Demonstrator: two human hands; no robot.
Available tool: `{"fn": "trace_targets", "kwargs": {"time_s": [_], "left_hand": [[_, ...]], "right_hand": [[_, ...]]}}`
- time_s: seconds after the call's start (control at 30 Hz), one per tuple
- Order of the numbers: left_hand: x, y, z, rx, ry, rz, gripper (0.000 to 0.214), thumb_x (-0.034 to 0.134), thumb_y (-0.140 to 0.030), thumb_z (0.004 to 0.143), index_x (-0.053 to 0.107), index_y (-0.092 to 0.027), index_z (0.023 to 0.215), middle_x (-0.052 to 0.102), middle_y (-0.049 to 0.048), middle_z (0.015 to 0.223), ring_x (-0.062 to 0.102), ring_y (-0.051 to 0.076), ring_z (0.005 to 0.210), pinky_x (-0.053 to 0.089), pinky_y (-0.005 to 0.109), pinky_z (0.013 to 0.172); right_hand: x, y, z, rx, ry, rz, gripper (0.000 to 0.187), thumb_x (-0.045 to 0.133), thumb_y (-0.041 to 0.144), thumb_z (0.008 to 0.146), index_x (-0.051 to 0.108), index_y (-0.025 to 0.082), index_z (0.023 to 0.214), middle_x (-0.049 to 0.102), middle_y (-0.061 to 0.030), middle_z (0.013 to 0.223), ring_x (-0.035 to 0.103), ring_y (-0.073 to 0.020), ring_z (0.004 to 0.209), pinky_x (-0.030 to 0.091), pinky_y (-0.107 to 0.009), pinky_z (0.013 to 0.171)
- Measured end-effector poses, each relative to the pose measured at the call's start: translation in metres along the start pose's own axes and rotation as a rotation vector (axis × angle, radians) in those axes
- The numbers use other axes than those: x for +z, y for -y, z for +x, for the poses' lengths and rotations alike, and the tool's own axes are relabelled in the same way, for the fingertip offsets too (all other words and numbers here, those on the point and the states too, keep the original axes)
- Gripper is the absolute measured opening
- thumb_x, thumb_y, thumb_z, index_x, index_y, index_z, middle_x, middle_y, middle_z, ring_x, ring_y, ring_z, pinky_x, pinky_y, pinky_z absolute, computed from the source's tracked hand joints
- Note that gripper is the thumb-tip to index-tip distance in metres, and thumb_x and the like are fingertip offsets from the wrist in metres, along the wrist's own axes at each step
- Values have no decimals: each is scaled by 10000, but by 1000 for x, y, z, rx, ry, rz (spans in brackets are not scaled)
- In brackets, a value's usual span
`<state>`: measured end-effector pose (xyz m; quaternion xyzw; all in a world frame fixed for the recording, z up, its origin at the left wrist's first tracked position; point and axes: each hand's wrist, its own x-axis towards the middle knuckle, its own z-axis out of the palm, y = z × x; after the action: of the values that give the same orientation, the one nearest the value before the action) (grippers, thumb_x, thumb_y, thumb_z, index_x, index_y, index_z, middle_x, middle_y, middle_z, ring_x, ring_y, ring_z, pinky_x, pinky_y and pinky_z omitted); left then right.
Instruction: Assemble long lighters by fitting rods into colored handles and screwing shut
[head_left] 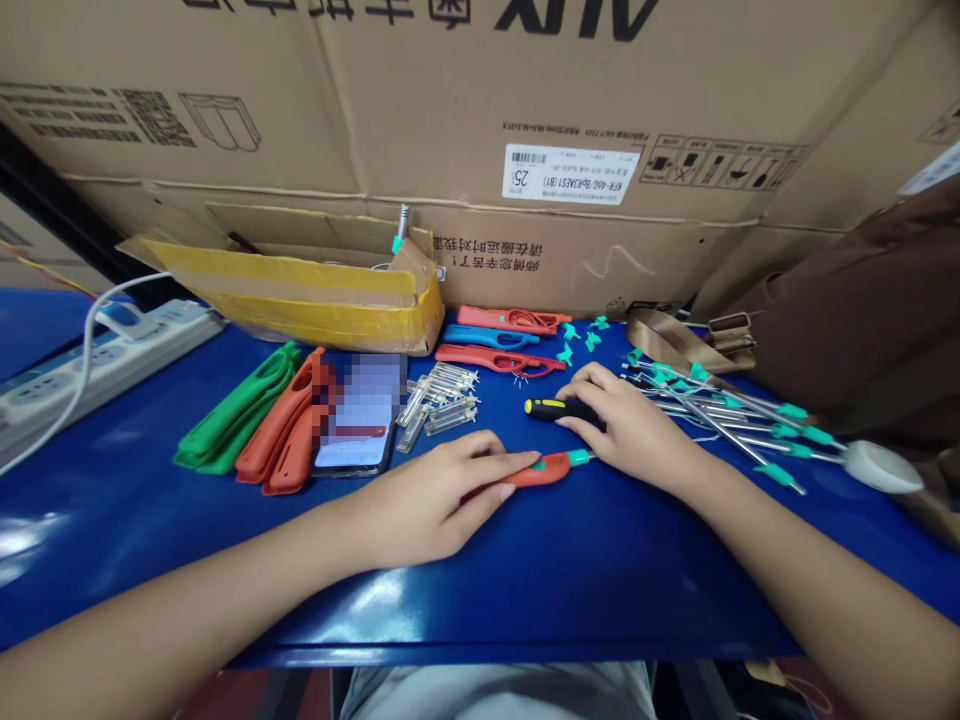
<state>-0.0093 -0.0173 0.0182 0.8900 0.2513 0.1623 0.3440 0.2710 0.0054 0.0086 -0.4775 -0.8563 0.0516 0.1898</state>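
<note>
On the blue desk (525,590), green shells (232,412) and orange shells (279,432) lie stacked just left of the phone (358,432). Right of the phone and nearer me, my left hand (431,497) pinches an orange handle (546,468) between loosely stretched fingers, with the handle lying flat on the desk. Farther right of the phone, my right hand (636,432) curves over a black-and-yellow screwdriver (546,408); I cannot tell whether it grips. Teal-tipped metal rods (739,418) fan out farthest right of the phone.

Blue table (600,580), screwdriver (544,407), phone (360,425), metal rods (720,420)
</note>
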Motion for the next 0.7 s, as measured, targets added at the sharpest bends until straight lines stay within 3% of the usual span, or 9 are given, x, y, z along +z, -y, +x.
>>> {"fn": "trace_targets", "kwargs": {"time_s": [0.1,0.23,0.33,0.5,0.7], "left_hand": [[7,4,-1,50,10,103,460,452,-262,1075,477,-286,1534,598,99,1276,595,207,1136,493,359,1049],[5,6,-3,68,30,279,567,568,-260,1006,431,-277,1556,595,110,1349,578,264,1205,492,415,1056],[-7,1,-4,17,44,397,547,660,-296,882,575,-193,1412,649,123,1231,629,307,1098,512,462,985],[-17,-3,-3,-76,100,416,278,625,-267,843,677,-189,1105,652,57,977,655,243,849,510,370,751],[-8,6,-2,-33,27,346,244,625,-273,898,677,-197,1125,644,46,981,655,211,848,494,325,750]], "right_hand": [[-9,4,-2,-32,-76,-52,144,587,252,981,580,218,1121,681,-111,1103,681,-288,950,543,-447,816],[-16,12,-7,9,-444,133,258,598,251,968,486,254,1200,640,-63,946,656,-229,757,538,-369,669],[-17,20,-8,23,-621,305,308,621,213,944,457,282,1196,612,-76,1020,667,-240,864,572,-398,768],[-15,26,-7,5,-507,315,133,644,189,926,571,272,999,648,-69,1005,665,-257,938,563,-447,855],[-6,23,-4,-22,-391,295,70,632,202,928,601,257,959,694,-67,984,678,-240,903,562,-424,834]]}}
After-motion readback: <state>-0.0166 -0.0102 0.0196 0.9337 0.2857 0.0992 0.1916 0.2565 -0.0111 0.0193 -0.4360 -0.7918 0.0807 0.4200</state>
